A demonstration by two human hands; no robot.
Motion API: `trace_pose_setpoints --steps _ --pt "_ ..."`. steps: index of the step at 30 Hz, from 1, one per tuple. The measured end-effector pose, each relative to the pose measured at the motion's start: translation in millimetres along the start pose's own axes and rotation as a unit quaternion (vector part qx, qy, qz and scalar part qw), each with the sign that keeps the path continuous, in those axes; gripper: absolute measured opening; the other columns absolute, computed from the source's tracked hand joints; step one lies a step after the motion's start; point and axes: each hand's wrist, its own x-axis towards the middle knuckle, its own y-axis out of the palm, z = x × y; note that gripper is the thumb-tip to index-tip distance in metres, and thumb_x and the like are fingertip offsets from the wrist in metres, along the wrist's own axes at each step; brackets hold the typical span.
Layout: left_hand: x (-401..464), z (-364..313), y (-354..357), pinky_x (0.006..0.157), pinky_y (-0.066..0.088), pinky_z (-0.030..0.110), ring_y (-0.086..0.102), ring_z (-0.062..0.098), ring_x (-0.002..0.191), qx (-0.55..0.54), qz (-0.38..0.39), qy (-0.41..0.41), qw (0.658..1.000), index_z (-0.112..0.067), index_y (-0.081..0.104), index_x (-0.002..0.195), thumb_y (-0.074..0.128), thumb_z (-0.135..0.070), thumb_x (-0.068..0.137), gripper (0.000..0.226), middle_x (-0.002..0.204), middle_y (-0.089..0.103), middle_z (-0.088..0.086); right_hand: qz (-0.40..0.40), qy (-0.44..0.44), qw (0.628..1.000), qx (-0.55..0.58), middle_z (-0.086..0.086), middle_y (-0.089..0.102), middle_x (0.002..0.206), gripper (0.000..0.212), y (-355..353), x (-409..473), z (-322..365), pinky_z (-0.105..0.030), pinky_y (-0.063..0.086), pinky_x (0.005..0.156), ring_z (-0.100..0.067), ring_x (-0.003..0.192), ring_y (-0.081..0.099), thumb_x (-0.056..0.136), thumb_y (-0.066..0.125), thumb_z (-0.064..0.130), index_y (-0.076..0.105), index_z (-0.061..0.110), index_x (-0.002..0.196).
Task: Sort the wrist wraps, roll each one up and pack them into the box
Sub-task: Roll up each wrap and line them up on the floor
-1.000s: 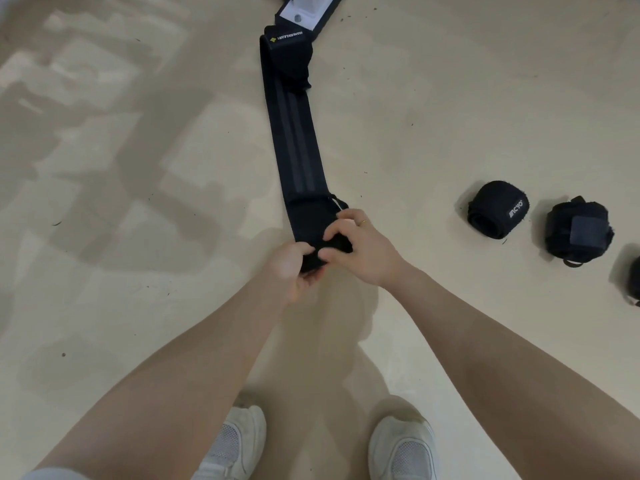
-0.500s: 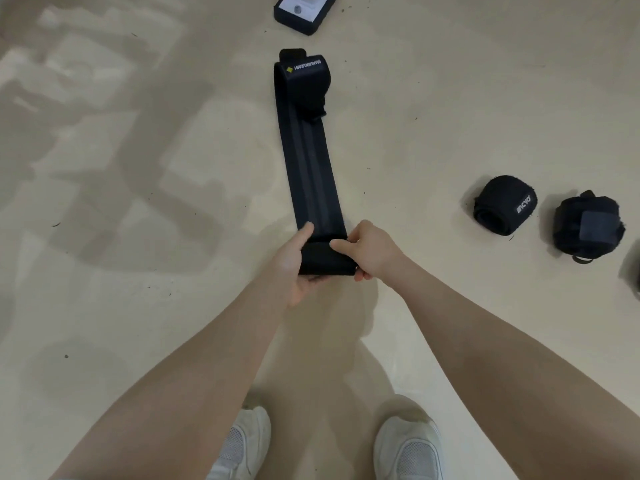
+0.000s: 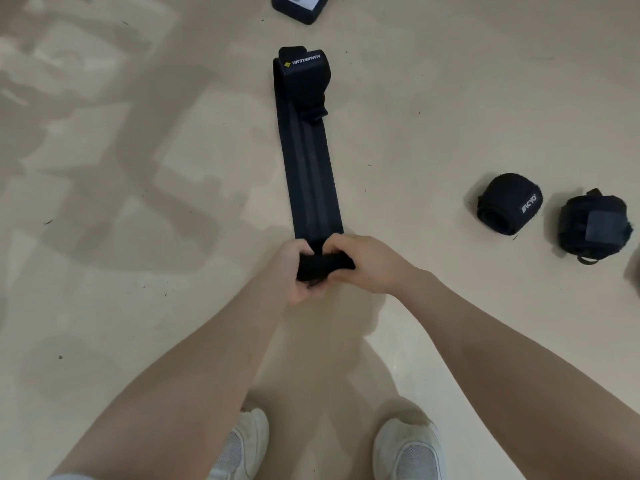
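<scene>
Both hands, left [image 3: 294,268] & right [image 3: 363,263], curled round wrist wrap [image 3: 313,174] near-end roll, arms extended fwd.

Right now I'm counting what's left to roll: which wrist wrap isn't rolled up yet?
The long wrist wrap stretched flat on the floor, its near end gripped by both hands; the two wraps to the right are tight rolls.

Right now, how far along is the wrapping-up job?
Two rolled wraps already sit on the floor at the right. In hand: the left hand and right hand grip the near end of the long wrap, just starting its roll. Left: rolling the rest and packing everything into the box, which holds no wraps that I can see.
</scene>
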Motion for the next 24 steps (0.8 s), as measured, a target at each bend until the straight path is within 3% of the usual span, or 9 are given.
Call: trace_pose_setpoints --steps 2,4,7,10,13,15,17,20,24 --pt "4.7 -4.4 -3.5 0.088 0.05 0.045 0.062 0.031 0.095 0.055 0.002 -0.011 0.998 -0.013 0.056 0.098 0.054 -0.029 0.088 0.019 0.097 0.061 0.011 0.014 0.02 0.999 0.04 0.002 0.058 0.092 0.022 -0.8 1.4 -2.7 -0.03 0.042 0.071 -0.021 0.084 0.054 0.086 0.065 0.022 0.049 0.024 0.1" --pt "11.2 -6.9 -3.1 0.087 0.051 0.047 0.062 0.029 0.09 0.066 -0.003 -0.022 0.998 -0.012 0.057 0.102 0.057 -0.035 0.092 0.025 0.095 0.061 0.012 0.026 0.024 0.999 0.016 0.0 0.061 0.097 0.018 0.2 4.8 -5.5 -0.03 0.038 0.076 -0.022 0.092 0.053 0.087 0.064 0.028 0.055 0.028 0.103" --pt "17.7 -6.3 0.8 0.082 0.052 0.047 0.057 0.028 0.078 0.037 -0.033 -0.017 0.999 -0.002 0.052 0.118 0.053 -0.011 0.096 0.024 0.089 0.055 0.015 0.001 0.025 0.997 -0.077 0.0 0.057 0.108 0.023 -1.2 9.9 -7.1 -0.029 0.02 0.084 -0.02 0.111 0.038 0.089 0.059 0.041 0.063 0.032 0.11" --pt "22.5 -1.7 -0.1 0.078 0.052 0.052 0.059 0.029 0.083 -0.014 -0.01 0.01 1.0 -0.006 0.051 0.122 0.042 0.0 0.098 0.027 0.095 0.057 0.016 -0.029 0.047 0.996 -0.072 0.007 0.051 0.122 0.025 -4.5 14.5 -10.5 -0.034 0.013 0.1 -0.019 0.125 0.028 0.091 0.057 0.04 0.067 0.029 0.111" --pt "21.3 1.6 -0.8 0.079 0.052 0.049 0.063 0.032 0.091 -0.057 0.027 0.01 0.998 -0.008 0.054 0.119 0.037 -0.002 0.1 0.027 0.104 0.061 0.017 0.012 0.092 0.996 -0.003 0.002 0.056 0.118 0.025 -4.7 19.1 -13.0 -0.036 0.028 0.103 -0.021 0.117 0.044 0.094 0.053 0.033 0.062 0.022 0.115" --pt "19.5 1.9 -1.2 0.078 0.051 0.049 0.062 0.033 0.091 -0.077 0.036 -0.002 0.996 -0.007 0.056 0.115 0.037 -0.004 0.1 0.024 0.105 0.06 0.017 -0.003 0.115 0.987 0.108 -0.001 0.057 0.111 0.022 -3.8 21.3 -11.6 -0.032 0.04 0.093 -0.021 0.107 0.053 0.092 0.059 0.026 0.057 0.016 0.111" --pt "15.7 2.4 -0.4 0.08 0.051 0.051 0.061 0.035 0.095 -0.123 0.055 -0.013 0.991 -0.004 0.056 0.112 0.036 -0.007 0.099 0.023 0.109 0.059 0.019 -0.047 0.137 0.976 0.164 -0.003 0.055 0.106 0.023 -4.5 23.6 -11.1 -0.027 0.04 0.082 -0.02 0.099 0.054 0.089 0.064 0.022 0.051 0.013 0.106" --pt "14.7 5.2 2.9 0.085 0.053 0.054 0.06 0.038 0.107 -0.145 0.079 -0.014 0.986 -0.002 0.052 0.119 0.048 -0.019 0.095 0.03 0.119 0.056 0.02 -0.059 0.159 0.982 0.078 -0.007 0.051 0.109 0.012 -3.9 30.0 -9.6 -0.028 0.041 0.079 -0.025 0.099 0.055 0.09 0.061 0.021 0.056 0.013 0.099" --pt "14.3 3.6 7.0 0.065 0.06 0.046 0.064 0.038 0.087 -0.093 0.043 -0.028 0.994 0.001 0.049 0.115 0.046 -0.01 0.095 0.023 0.104 0.059 0.024 -0.069 0.092 0.993 -0.017 -0.006 0.053 0.115 0.028 -2.5 26.3 -7.2 -0.037 0.044 0.09 -0.019 0.104 0.052 0.095 0.053 0.032 0.07 0.011 0.099"
